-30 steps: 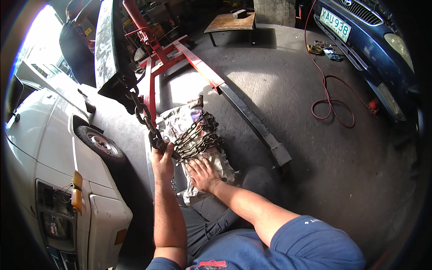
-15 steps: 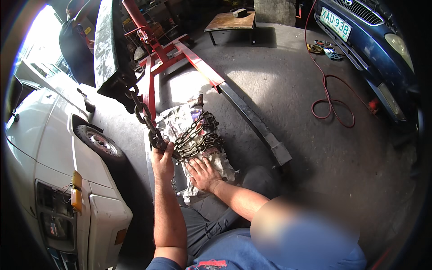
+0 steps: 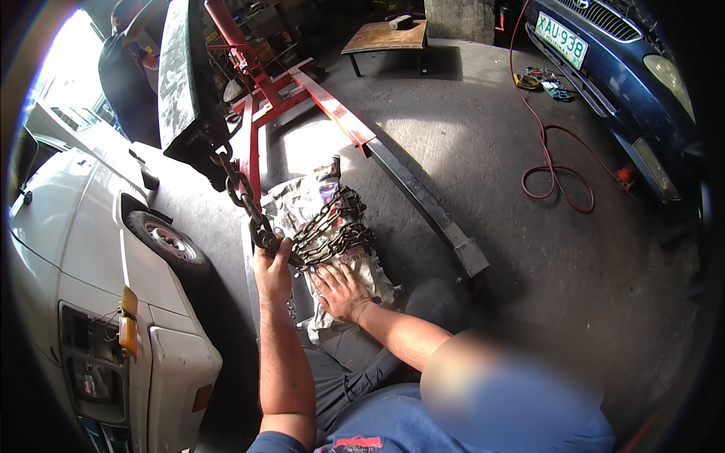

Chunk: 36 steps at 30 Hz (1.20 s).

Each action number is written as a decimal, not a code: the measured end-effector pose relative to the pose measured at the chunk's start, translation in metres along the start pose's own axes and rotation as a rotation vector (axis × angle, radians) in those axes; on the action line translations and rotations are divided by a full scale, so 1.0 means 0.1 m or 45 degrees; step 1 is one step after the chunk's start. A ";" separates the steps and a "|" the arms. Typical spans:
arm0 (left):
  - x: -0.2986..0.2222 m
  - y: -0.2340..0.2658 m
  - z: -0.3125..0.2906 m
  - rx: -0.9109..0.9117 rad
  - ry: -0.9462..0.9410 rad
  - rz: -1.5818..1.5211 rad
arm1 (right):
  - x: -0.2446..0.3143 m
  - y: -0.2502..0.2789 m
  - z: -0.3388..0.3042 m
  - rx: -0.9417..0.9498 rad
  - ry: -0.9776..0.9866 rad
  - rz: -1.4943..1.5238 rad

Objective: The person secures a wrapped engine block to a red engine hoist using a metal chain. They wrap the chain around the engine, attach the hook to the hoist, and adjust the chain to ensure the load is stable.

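A heavy dark chain (image 3: 245, 195) hangs from the end of a hoist arm (image 3: 180, 90), and my left hand (image 3: 273, 270) is closed round its thick lower end. Whether that end is a hook is hidden by my fingers. Beside it, my right hand (image 3: 341, 291) lies flat with fingers spread on a bundle wrapped in crumpled whitish sacking (image 3: 292, 198). Loops of a thinner chain (image 3: 336, 240) wind round the bundle, just beyond my right fingertips. What is inside the wrapping cannot be seen.
Red and dark hoist legs (image 3: 423, 200) stretch along the floor. A white vehicle (image 3: 98, 249) stands close on my left, a blue car (image 3: 627, 83) at far right. A red hose (image 3: 555, 170), a low table (image 3: 385, 36) and a person (image 3: 124, 83) are farther off.
Both my hands keep their places on the chain and the bundle. The person at the far left has shifted an arm slightly.
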<state>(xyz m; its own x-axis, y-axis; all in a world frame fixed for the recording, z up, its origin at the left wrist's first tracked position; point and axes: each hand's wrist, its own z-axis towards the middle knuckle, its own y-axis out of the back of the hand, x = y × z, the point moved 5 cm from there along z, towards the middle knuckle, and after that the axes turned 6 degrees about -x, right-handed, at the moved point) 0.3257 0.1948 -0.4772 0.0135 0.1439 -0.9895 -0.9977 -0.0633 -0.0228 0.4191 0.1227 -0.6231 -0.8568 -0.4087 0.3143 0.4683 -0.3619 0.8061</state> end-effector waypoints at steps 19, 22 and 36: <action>0.00 0.03 0.03 -0.012 -0.028 0.044 | 0.00 0.00 0.00 0.006 0.008 -0.025; 0.02 0.04 0.05 -0.007 -0.015 0.038 | -0.01 0.00 0.00 0.001 0.006 -0.021; 0.02 0.09 0.14 0.011 -0.078 0.083 | 0.00 0.03 0.00 -0.062 0.013 -0.009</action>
<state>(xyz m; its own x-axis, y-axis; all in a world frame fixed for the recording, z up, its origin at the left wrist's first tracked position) 0.3154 0.2080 -0.4773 -0.0557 0.1997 -0.9783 -0.9969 -0.0660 0.0432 0.4207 0.1220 -0.6204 -0.8578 -0.4149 0.3034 0.4727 -0.4050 0.7826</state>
